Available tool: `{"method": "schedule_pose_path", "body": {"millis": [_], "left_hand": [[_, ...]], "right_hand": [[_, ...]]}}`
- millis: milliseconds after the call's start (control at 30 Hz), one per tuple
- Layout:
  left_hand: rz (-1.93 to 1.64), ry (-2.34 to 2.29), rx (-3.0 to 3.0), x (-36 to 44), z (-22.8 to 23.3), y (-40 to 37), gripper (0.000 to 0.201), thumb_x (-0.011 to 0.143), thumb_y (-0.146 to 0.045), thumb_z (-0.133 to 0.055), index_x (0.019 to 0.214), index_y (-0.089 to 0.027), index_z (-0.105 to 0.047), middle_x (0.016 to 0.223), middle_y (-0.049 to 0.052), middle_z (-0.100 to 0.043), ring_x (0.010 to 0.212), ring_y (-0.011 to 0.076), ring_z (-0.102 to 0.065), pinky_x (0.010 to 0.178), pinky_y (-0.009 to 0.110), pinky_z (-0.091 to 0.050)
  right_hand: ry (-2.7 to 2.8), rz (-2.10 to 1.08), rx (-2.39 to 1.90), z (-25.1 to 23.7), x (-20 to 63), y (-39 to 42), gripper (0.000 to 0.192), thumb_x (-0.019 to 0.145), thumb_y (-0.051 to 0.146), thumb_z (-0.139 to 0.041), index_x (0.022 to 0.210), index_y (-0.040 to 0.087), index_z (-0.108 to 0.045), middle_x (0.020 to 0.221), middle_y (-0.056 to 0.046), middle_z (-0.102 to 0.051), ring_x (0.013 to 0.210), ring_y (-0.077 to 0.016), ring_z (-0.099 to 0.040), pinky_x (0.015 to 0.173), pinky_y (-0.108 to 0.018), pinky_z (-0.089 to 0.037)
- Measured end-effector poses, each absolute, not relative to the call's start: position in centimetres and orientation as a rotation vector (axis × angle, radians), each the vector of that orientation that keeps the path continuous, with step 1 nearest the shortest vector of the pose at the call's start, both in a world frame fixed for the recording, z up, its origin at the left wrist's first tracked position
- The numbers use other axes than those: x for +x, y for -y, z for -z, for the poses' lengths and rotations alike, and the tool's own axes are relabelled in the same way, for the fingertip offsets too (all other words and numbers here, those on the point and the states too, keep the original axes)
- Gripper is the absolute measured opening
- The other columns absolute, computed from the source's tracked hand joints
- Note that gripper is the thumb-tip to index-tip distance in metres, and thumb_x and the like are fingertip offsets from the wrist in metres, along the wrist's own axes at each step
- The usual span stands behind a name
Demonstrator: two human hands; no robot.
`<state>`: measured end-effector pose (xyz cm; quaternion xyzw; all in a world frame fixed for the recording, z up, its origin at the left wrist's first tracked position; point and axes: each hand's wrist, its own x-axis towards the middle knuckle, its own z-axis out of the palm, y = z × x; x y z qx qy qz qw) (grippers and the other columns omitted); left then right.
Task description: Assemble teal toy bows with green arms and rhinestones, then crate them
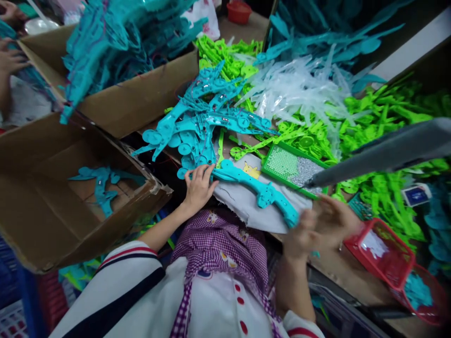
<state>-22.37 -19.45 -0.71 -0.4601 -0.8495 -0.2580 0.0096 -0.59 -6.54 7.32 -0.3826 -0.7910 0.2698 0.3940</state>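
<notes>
My left hand (200, 188) lies at the near edge of a pile of turquoise plastic parts (197, 122), its fingers stretched out by the left end of one long turquoise part (246, 178). That long part rests on a pale cloth (232, 202) with a yellow printed figure, its curved right end pointing toward me. Close to this end is my right hand (320, 225), smeared by motion, so its fingers are unclear. Above it, a grey pen-shaped screwdriver (369, 152) slants down, its tip over a green tray (282, 162) of small silvery pieces.
A cardboard box (45, 206) holding a few turquoise parts stands left; a fuller box (141, 94) sits behind it. Bright green parts (384, 197) and clear plastic pieces (296, 89) are heaped beyond. Red baskets (391, 263) stand right. Another person's hand (10, 58) shows far left.
</notes>
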Motion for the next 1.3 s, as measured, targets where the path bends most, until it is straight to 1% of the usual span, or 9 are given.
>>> {"method": "schedule_pose_path", "body": {"millis": [133,300,467,567,667,833,967,1067,1300], "left_hand": [[0.753,2.639,-1.491,-23.0,-0.2,19.5,0.042,0.095,-0.033,-0.053,0.137,-0.025,-0.056,0.136,0.013,-0.061,0.127,0.0334,-0.054,0.108,0.051,-0.033],[0.77,2.621,-1.545,-24.4,-0.2,20.2,0.033,0.094,-0.026,-0.053,0.125,-0.025,-0.063,0.13,0.012,-0.064,0.122,0.0316,-0.057,0.105,0.049,-0.04],[0.887,2.612,-1.541,-23.9,-0.5,20.9,0.024,0.094,-0.021,-0.053,0.11,-0.024,-0.07,0.13,0.011,-0.064,0.125,0.031,-0.057,0.107,0.052,-0.04],[1.169,2.628,-1.402,-22.7,-1.6,20.6,0.028,0.097,-0.027,-0.053,0.122,-0.024,-0.065,0.133,0.011,-0.063,0.129,0.0286,-0.055,0.109,0.05,-0.042],[1.55,2.796,-1.329,-22.4,-2.5,18.8,0.039,0.098,-0.041,-0.052,0.13,-0.019,-0.059,0.128,0.012,-0.066,0.117,0.0258,-0.064,0.099,0.042,-0.052],[2.131,3.308,-1.219,-23.8,-1.7,13.7,0.034,0.1,-0.044,-0.05,0.101,-0.013,-0.063,0.097,0.011,-0.074,0.081,0.0205,-0.073,0.08,0.036,-0.058],[2.829,3.267,-0.75,-23.7,-0.2,12.3,0.022,0.091,-0.033,-0.067,0.085,-0.015,-0.057,0.076,0.004,-0.071,0.069,0.0147,-0.07,0.077,0.031,-0.057],[3.076,3.161,-0.532,-23.2,0.4,12.8,0.025,0.082,-0.026,-0.077,0.089,-0.016,-0.056,0.08,0.005,-0.071,0.071,0.015,-0.069,0.076,0.032,-0.056],[3.229,3.136,-0.653,-23.0,-0.2,12.8,0.033,0.078,-0.023,-0.078,0.107,-0.018,-0.063,0.097,0.008,-0.074,0.083,0.0192,-0.069,0.078,0.033,-0.055]], "right_hand": [[2.672,-0.359,-0.764,-2.8,-6.6,6.8,0.055,0.095,0.049,-0.051,0.143,0.023,-0.048,0.143,-0.019,-0.048,0.135,-0.0371,-0.044,0.109,-0.06,-0.036],[3.0,-0.309,-0.769,0.0,-8.0,3.6,0.059,0.097,0.039,-0.049,0.151,0.018,-0.042,0.132,-0.02,-0.06,0.116,-0.0354,-0.057,0.094,-0.048,-0.046],[2.946,-0.304,-0.772,0.4,-3.2,2.4,0.053,0.1,0.037,-0.041,0.149,0.019,-0.046,0.128,-0.018,-0.063,0.111,-0.0334,-0.059,0.09,-0.047,-0.047],[2.937,-0.307,-0.73,0.8,-1.3,2.2,0.053,0.1,0.039,-0.041,0.149,0.019,-0.047,0.129,-0.018,-0.063,0.11,-0.0326,-0.059,0.091,-0.046,-0.048],[2.927,-0.301,-0.665,0.7,-0.3,2.0,0.056,0.099,0.041,-0.046,0.149,0.017,-0.047,0.129,-0.019,-0.062,0.111,-0.0325,-0.059,0.092,-0.045,-0.048],[2.876,-0.277,-0.589,0.4,0.4,1.8,0.061,0.097,0.04,-0.052,0.154,0.022,-0.041,0.128,-0.017,-0.062,0.11,-0.0315,-0.06,0.09,-0.045,-0.049],[2.844,-0.273,-0.559,1.0,0.6,2.1,0.061,0.097,0.04,-0.053,0.154,0.024,-0.039,0.128,-0.016,-0.063,0.109,-0.0307,-0.061,0.091,-0.045,-0.049],[2.874,-0.248,-0.561,1.3,0.6,2.6,0.059,0.098,0.04,-0.052,0.154,0.025,-0.04,0.129,-0.016,-0.063,0.107,-0.0311,-0.061,0.09,-0.046,-0.049],[2.927,-0.174,-0.575,1.2,0.3,3.2,0.056,0.098,0.039,-0.051,0.15,0.02,-0.045,0.134,-0.018,-0.062,0.112,-0.0323,-0.061,0.09,-0.045,-0.051]]}}
